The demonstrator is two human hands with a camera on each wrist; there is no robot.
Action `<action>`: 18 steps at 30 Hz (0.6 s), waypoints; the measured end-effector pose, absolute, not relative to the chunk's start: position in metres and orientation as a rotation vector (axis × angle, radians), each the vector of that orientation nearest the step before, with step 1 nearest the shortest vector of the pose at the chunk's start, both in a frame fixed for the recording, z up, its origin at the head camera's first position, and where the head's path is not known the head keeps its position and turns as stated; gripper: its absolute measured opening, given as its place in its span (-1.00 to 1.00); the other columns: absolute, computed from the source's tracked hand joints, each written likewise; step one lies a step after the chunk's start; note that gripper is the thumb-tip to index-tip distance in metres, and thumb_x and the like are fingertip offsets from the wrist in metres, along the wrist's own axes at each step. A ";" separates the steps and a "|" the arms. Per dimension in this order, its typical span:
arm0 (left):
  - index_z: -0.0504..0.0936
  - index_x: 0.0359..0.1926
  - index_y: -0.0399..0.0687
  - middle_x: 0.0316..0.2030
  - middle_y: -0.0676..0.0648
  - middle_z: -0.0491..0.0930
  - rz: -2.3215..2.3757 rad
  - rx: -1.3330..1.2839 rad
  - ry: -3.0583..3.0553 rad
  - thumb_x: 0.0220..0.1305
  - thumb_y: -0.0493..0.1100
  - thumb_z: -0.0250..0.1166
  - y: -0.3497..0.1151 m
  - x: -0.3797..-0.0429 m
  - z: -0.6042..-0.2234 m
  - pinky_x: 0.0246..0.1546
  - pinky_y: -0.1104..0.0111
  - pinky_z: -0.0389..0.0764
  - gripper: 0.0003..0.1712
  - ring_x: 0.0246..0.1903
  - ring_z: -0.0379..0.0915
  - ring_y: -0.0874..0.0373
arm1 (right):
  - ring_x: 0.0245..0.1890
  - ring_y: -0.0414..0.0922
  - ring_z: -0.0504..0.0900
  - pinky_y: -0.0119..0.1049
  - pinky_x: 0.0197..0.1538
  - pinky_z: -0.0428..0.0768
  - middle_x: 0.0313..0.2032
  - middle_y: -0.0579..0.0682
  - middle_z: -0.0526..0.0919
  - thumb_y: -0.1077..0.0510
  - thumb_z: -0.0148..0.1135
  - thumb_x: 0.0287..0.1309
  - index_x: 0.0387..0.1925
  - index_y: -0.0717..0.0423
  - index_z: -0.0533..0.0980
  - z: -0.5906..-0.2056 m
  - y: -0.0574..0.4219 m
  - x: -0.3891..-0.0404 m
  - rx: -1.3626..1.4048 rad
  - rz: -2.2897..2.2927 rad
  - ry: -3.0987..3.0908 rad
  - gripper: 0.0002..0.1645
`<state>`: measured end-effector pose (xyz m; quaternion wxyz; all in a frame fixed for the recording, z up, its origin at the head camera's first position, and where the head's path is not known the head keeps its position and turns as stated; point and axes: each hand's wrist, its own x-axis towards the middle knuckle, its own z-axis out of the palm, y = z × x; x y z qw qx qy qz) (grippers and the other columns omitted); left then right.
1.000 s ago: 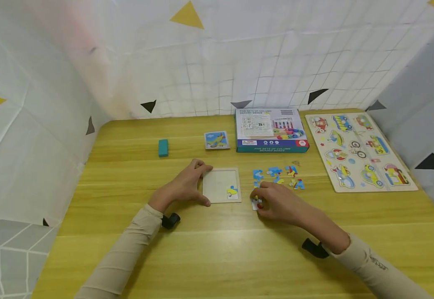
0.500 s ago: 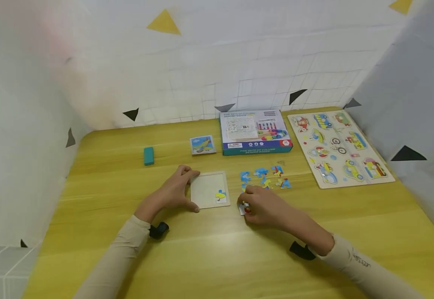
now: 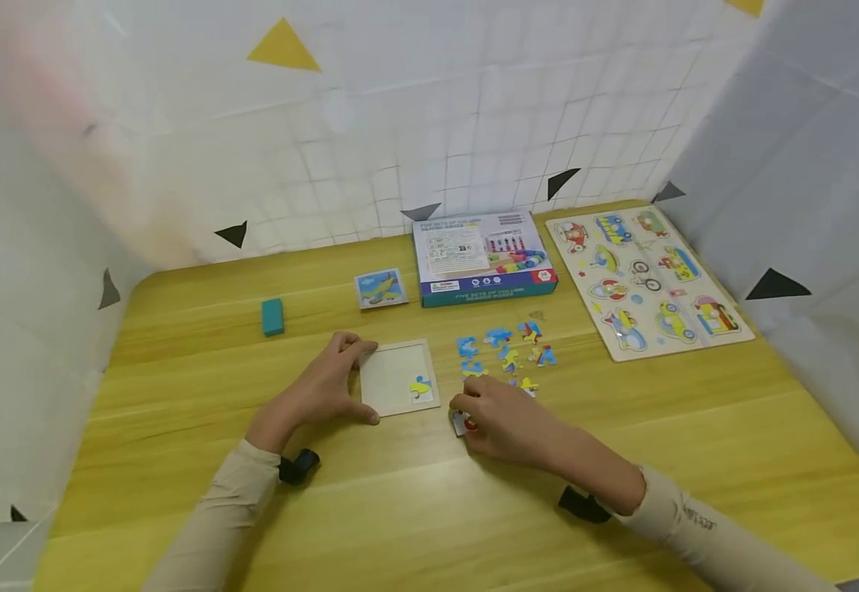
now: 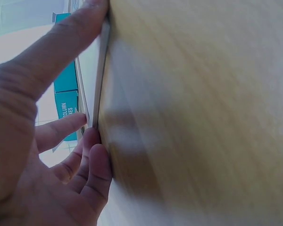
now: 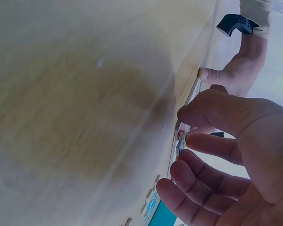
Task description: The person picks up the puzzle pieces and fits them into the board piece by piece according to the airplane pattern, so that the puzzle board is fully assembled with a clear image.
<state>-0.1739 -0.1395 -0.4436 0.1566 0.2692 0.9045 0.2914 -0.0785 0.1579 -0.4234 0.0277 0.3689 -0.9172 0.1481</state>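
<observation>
My left hand spans the left side of a square wooden puzzle tray, thumb at the near corner and fingers at the far one. The left wrist view shows the thumb and fingertips against the tray's edge. One yellow, blue and white jigsaw piece lies in the tray's near right corner. Just right of the tray, my right hand pinches a mostly white jigsaw piece with some red, between thumb and index finger. That piece is partly hidden by the fingers in the right wrist view.
Several loose jigsaw pieces lie beyond the right hand. A small airplane picture card and a beaded-boxes carton stand at the back. A vehicle pegboard puzzle lies at right, a teal block at left.
The head view has turned, so everything appears further left. The right hand with its piece has come slightly closer to the tray, uncovering a yellow piece. The left hand stays on the tray.
</observation>
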 end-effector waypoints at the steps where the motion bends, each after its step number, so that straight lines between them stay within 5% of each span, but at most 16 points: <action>1: 0.28 0.47 -0.03 0.24 -0.10 0.17 0.834 0.769 2.590 -0.32 0.19 0.72 -0.140 -0.174 -0.443 0.03 0.15 0.44 0.31 0.01 0.32 0.03 | -0.42 -0.21 0.36 -0.36 -0.36 0.39 -0.41 -0.15 0.39 0.21 0.49 -0.10 -0.22 0.09 0.63 -0.424 0.158 -0.079 1.135 0.457 -2.833 -0.68; 18: 0.29 0.47 -0.07 0.25 -0.11 0.17 0.801 0.794 2.592 -0.26 0.16 0.71 -0.141 -0.174 -0.438 0.06 0.20 0.43 0.27 -0.01 0.32 0.07 | -0.43 -0.22 0.36 -0.38 -0.37 0.41 -0.42 -0.13 0.44 0.22 0.51 -0.08 -0.26 0.02 0.67 -0.423 0.157 -0.088 1.147 0.570 -2.825 -0.74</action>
